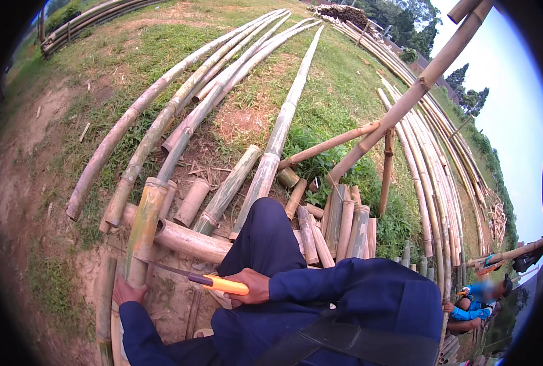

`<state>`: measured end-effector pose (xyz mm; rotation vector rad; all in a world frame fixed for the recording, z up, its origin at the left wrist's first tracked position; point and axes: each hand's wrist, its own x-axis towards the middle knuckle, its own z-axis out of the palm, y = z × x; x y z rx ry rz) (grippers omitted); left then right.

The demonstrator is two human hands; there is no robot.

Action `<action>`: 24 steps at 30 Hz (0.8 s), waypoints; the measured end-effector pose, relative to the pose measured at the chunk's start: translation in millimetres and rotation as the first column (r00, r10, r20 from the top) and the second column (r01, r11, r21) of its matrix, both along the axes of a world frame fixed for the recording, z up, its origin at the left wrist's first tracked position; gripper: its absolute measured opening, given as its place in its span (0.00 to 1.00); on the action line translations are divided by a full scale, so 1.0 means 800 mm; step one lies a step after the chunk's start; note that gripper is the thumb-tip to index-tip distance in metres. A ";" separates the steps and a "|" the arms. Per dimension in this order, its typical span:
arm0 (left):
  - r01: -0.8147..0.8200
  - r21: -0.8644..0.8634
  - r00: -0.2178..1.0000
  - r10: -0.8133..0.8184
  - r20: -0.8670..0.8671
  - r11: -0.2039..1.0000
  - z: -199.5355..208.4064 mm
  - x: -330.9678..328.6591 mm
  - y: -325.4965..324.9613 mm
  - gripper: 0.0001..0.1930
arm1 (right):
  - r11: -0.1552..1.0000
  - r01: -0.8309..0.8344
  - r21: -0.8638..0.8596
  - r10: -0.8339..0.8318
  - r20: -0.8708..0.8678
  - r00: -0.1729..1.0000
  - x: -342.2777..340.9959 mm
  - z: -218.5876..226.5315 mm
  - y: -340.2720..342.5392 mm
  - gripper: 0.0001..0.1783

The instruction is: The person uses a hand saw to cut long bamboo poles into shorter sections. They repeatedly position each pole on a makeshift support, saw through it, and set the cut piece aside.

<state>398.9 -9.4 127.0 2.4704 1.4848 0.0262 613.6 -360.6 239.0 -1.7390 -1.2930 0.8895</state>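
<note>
My right hand [251, 287] is closed round the orange handle of a hand saw [219, 283]. Its thin dark blade reaches left to a thick green-and-tan bamboo pole [148, 219] and meets its near part. Just below the blade, my left hand [129, 291] grips this pole, its fingers partly hidden by the pole. The pole lies across a stout bamboo log [189, 239] that runs sideways in front of me. My bent knee, in dark trousers, is right of the saw.
Long bamboo poles [131, 113] stretch away over the grass. Cut bamboo pieces [345, 222] are heaped right of my knee. A slanting bamboo post [393, 116] rises at the right. More poles [427, 177] lie beyond it. A person in blue [476, 308] crouches at the far right.
</note>
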 end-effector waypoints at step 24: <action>0.069 0.003 0.998 -0.069 -0.001 0.998 0.004 0.015 -0.011 0.50 | 0.999 -0.017 0.042 0.014 0.065 0.998 -0.014 -0.036 0.156 0.13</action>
